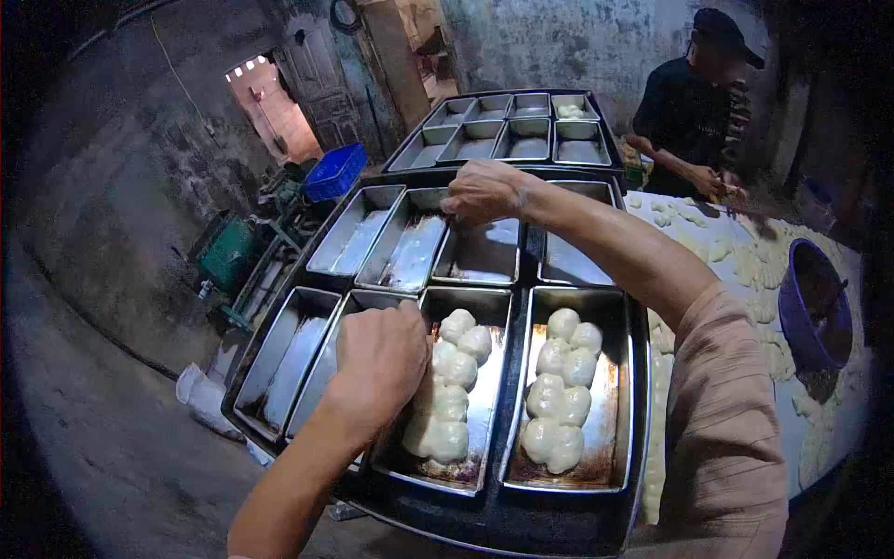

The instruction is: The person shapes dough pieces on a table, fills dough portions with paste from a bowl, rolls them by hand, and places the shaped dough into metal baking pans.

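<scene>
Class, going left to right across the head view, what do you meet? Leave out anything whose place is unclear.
Green casing → blue crate → right hand → front right pan's dough → co-worker → purple basin

The back wall is mottled blue and grey, with worn, stained patches. A darker grey wall runs down the left side, with a thin cord hanging on it. Beside a weathered door, a bright opening shows a pinkish surface. Another doorway stands farther right. The grey floor looks rough. At right is a pale table. The room is dim, darkest at the edges.
</scene>
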A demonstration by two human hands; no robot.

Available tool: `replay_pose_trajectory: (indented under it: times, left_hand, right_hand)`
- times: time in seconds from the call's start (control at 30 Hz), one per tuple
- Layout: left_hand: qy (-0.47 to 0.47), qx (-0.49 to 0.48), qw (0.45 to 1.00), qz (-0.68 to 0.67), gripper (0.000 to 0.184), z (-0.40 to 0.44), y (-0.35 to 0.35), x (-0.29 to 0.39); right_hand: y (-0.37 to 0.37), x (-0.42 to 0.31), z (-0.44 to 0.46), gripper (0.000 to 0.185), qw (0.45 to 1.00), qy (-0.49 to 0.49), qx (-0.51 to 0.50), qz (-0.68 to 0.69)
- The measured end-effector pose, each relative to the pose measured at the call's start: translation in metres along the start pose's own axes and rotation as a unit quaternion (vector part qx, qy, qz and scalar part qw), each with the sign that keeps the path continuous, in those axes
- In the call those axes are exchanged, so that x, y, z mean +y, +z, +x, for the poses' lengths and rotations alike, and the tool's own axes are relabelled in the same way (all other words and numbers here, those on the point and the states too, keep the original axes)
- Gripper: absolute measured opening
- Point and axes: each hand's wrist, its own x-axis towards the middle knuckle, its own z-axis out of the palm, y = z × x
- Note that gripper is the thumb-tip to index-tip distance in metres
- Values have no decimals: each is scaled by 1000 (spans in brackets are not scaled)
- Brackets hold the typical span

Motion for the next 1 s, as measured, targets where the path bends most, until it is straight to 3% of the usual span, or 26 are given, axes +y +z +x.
replay_pose_trajectory:
  times: [0.1,0.17,0.37,0.43,0.5,0.53,0.57,0.6,0.63,0.67,0.7,0.73,0.77,0.8,0.83,0.87,0.9,0.93,1.0]
  left_hand:
    - [33,34,999,-17,13,-2,11,-4]
    - [38,27,999,-24,11,-2,12,-5]
    - [28,14,999,-45,18,-2,10,-5]
    - [26,11,997,-70,28,-5,10,-8]
    - [22,-32,997,-69,26,-6,-3,-16]
    - [21,-40,997,-64,26,-9,-7,-24]
    - [19,-47,997,-60,26,-13,-11,-32]
    - [-46,-35,992,-109,31,-20,-18,-38]
    - [-67,-5,989,-131,33,-28,-19,-52]
    - [-74,-3,991,-111,33,-38,-23,-68]
    - [-135,-49,981,-132,32,-46,-41,-71]
    - [-162,-55,974,-151,33,-60,-38,-91]
    - [-113,25,992,-51,37,-80,-30,-112]
    - [-201,-6,976,-82,41,-96,-40,-118]
    - [-307,-70,948,-50,39,-108,-56,-115]
    - [-386,-62,914,-108,35,-126,-59,-124]
    - [-414,-20,908,-62,29,-158,-40,-159]
    - [-512,20,846,-144,27,-180,-42,-166]
    - [-532,17,843,-82,28,-241,-22,-198]
  right_hand:
    - [3,3,11,15,998,-44,-47,-9]
    - [2,3,12,17,996,-87,21,-26]
    - [-16,-15,28,19,994,55,-76,63]
    - [-5,-10,33,19,997,35,-61,31]
    - [-4,-8,35,17,997,49,-47,43]
    - [-48,-22,30,12,969,197,-42,143]
    - [-59,-17,34,14,987,132,-18,88]
    - [-69,-12,39,16,997,70,12,27]
    - [-81,-17,50,19,990,78,93,78]
    - [-91,-21,66,15,969,3,217,120]
    - [-108,-35,94,12,966,65,144,207]
    - [-142,-59,95,12,961,-15,209,178]
    - [-144,-80,134,12,939,-70,295,162]
    - [-159,-113,152,12,912,-102,335,214]
    - [-188,-145,145,13,932,-117,227,257]
    - [-177,-191,191,14,901,-182,314,237]
    - [-184,-229,192,15,896,-192,273,293]
    - [-191,-267,194,15,887,-197,232,348]
    - [-200,-309,213,14,885,-223,261,315]
